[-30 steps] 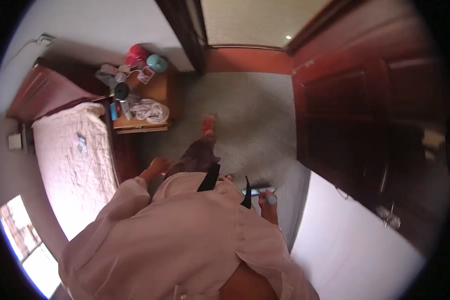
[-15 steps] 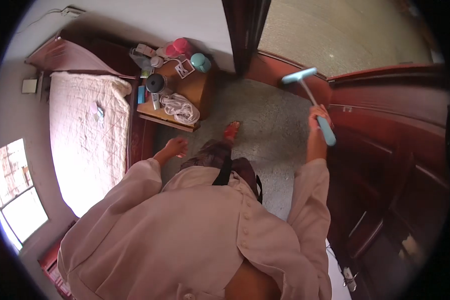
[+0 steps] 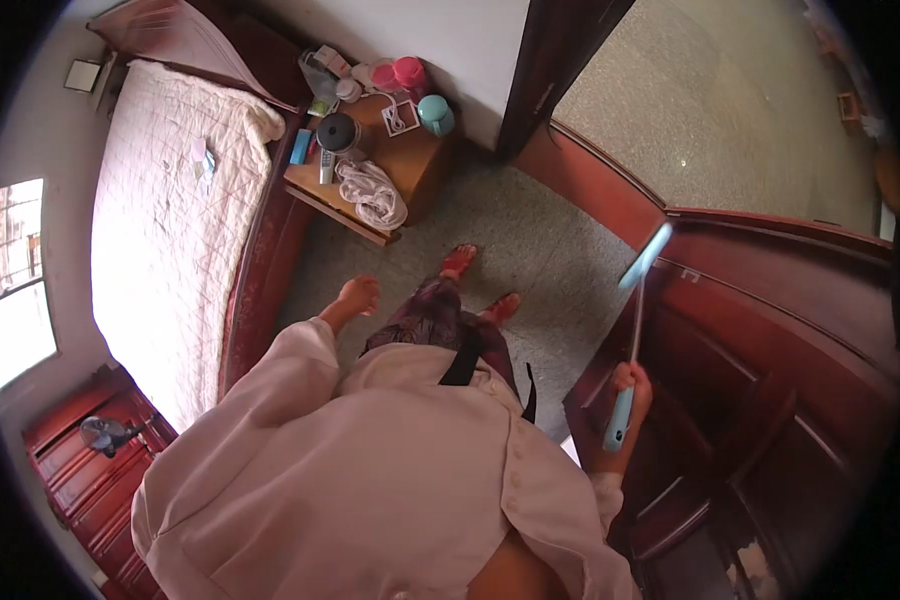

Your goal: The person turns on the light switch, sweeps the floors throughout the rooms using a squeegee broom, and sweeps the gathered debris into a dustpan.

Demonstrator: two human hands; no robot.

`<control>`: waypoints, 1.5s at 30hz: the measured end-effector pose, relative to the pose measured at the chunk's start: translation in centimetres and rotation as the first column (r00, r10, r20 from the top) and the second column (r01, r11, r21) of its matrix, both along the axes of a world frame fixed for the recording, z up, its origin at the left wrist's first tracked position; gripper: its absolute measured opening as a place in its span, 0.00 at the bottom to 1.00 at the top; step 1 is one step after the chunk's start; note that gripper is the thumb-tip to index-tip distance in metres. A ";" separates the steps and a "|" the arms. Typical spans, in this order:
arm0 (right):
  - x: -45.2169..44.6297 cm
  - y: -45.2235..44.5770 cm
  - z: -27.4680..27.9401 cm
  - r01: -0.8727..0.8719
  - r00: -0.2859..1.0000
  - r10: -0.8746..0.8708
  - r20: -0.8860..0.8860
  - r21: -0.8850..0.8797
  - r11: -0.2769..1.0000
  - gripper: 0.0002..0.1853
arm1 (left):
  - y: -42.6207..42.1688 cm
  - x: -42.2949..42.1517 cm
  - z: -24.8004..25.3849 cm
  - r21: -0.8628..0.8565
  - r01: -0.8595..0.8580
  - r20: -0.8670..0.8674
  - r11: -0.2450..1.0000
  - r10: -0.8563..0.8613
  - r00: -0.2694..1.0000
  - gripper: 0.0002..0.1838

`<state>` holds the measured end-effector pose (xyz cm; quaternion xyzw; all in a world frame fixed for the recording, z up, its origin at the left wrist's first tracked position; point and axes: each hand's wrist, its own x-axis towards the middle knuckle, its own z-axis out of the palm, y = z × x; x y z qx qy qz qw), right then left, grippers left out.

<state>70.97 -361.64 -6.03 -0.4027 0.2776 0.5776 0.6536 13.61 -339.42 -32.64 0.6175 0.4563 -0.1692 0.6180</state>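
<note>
My right hand (image 3: 632,380) is wrapped round the handle of a light blue squeegee (image 3: 646,256) with a thin metal shaft. The squeegee's head points away from me, in front of the dark red wooden door (image 3: 700,350); whether it touches the door I cannot tell. Away from any object, my left hand (image 3: 358,297) hangs over the floor at my left side, its fingers loosely bent and holding nothing.
A wooden bedside table (image 3: 415,180) bears a dark-lidded container (image 3: 340,133), a turquoise mug (image 3: 435,114), a remote (image 3: 327,166) and a bundled cloth (image 3: 372,195). Left of it stands a bed with a quilted cover (image 3: 175,230). A doorway threshold (image 3: 595,185) lies ahead.
My right hand has drawn back toward my body, bringing the squeegee lower along the door and turning its head. The view has shifted, and both my feet now show. My left hand stays empty.
</note>
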 end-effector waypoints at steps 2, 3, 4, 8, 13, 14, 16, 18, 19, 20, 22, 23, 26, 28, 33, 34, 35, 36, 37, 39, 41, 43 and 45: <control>-0.5 -0.9 0.3 0.169 0.969 -0.185 -0.166 -0.103 0.980 0.09 | -1.5 -2.5 -8.5 0.581 0.683 -0.245 0.443 -0.705 0.665 0.24; -0.6 -1.4 0.2 0.241 0.930 -0.277 -0.241 -0.168 0.956 0.09 | -1.0 -0.8 -5.5 0.443 0.473 -0.194 0.761 -0.434 0.880 0.25; -0.2 -2.2 -0.8 0.251 0.897 -0.318 -0.306 -0.238 0.938 0.10 | 0.0 1.1 -2.7 0.354 0.182 -0.159 0.917 -0.133 0.978 0.26; 1.7 -4.0 -8.6 0.202 0.925 -0.306 -0.227 -0.388 0.899 0.10 | 4.1 6.1 2.8 0.369 -0.183 -0.087 0.911 0.231 0.969 0.29; 6.5 -2.3 -19.8 0.053 0.999 -0.050 0.019 -0.344 0.937 0.11 | 9.8 9.9 5.5 0.449 -0.018 -0.250 0.894 0.145 0.957 0.31; 7.9 -0.3 -20.6 0.004 1.000 0.002 0.028 -0.207 0.978 0.11 | 10.9 10.9 5.0 0.448 -0.012 -0.242 0.894 0.135 0.961 0.30; 5.7 8.6 -13.0 0.372 0.863 -0.308 -0.402 0.092 0.924 0.10 | 11.5 9.3 -0.4 0.534 0.481 -0.358 0.696 -0.329 0.874 0.30; 8.8 13.0 -14.5 0.239 0.962 -0.260 -0.084 -0.203 0.950 0.08 | 12.1 7.4 -6.1 0.459 0.340 -0.280 0.821 -0.230 0.932 0.29; 10.5 15.1 -15.2 0.260 0.959 -0.278 -0.053 -0.223 0.940 0.06 | 12.6 8.5 -5.6 0.223 0.085 -0.262 0.971 -0.025 0.965 0.28; 12.2 16.8 -16.0 0.277 0.956 -0.292 -0.027 -0.242 0.930 0.05 | 13.0 9.5 -5.2 0.032 -0.214 -0.325 0.976 0.213 0.921 0.26; 14.3 20.3 -14.7 0.192 0.981 -0.190 0.023 -0.081 0.978 0.05 | 14.6 10.6 -3.8 -0.118 -0.163 -0.370 0.980 0.109 0.922 0.26; 16.6 20.9 -16.0 0.216 0.973 -0.213 -0.088 0.029 0.976 0.05 | 15.2 8.7 -5.9 -0.039 0.047 -0.277 0.998 -0.056 0.959 0.29; 18.4 24.7 -11.1 0.150 0.972 -0.093 -0.215 0.268 0.952 0.09 | 16.3 10.2 -6.1 0.115 -0.072 -0.229 0.991 0.097 0.969 0.30; 18.9 24.6 -8.9 0.290 0.923 -0.146 -0.355 0.396 0.871 0.09 | 17.1 10.5 -6.5 0.117 -0.221 -0.205 0.968 0.242 0.948 0.28; 15.8 20.7 -5.8 0.177 0.983 -0.185 -0.006 0.324 0.929 0.10 | 20.5 11.3 -6.2 -0.059 -0.823 0.016 0.564 0.825 0.565 0.22; 15.5 19.1 -6.3 0.098 0.994 -0.109 0.023 0.275 0.956 0.08 | 21.2 11.5 -5.9 -0.089 -0.863 0.050 0.498 0.867 0.495 0.21; 15.2 17.2 -6.8 0.020 0.998 -0.032 0.047 0.221 0.975 0.05 | 21.9 11.7 -5.5 -0.115 -0.874 0.054 0.473 0.881 0.470 0.20; 13.8 16.4 -5.6 -0.063 0.975 0.028 0.220 0.151 0.987 0.03 | 22.4 11.6 -4.8 -0.132 -0.827 -0.005 0.547 0.833 0.553 0.20; 12.0 16.1 -4.3 -0.131 0.920 0.096 0.381 0.066 0.989 0.02 | 22.8 11.6 -4.0 -0.153 -0.793 -0.038 0.590 0.798 0.601 0.19; 10.9 14.2 -5.3 -0.109 0.891 0.163 0.423 -0.148 0.983 0.04 | 23.2 11.8 -3.1 -0.157 -0.777 -0.064 0.610 0.779 0.624 0.18; 10.7 13.4 -6.9 -0.143 0.914 0.210 0.348 -0.209 0.967 0.05 | 22.6 12.3 -2.3 -0.117 -0.803 -0.066 0.584 0.802 0.593 0.18; 10.9 13.2 -11.2 -0.215 0.853 0.353 0.384 -0.357 0.909 0.03 | 21.8 13.3 -1.4 -0.088 -0.813 -0.078 0.575 0.810 0.581 0.18; 10.2 14.8 -13.5 -0.226 0.877 0.366 0.311 -0.406 0.885 0.05 | 20.1 14.6 -0.7 -0.081 -0.804 -0.102 0.588 0.798 0.594 0.17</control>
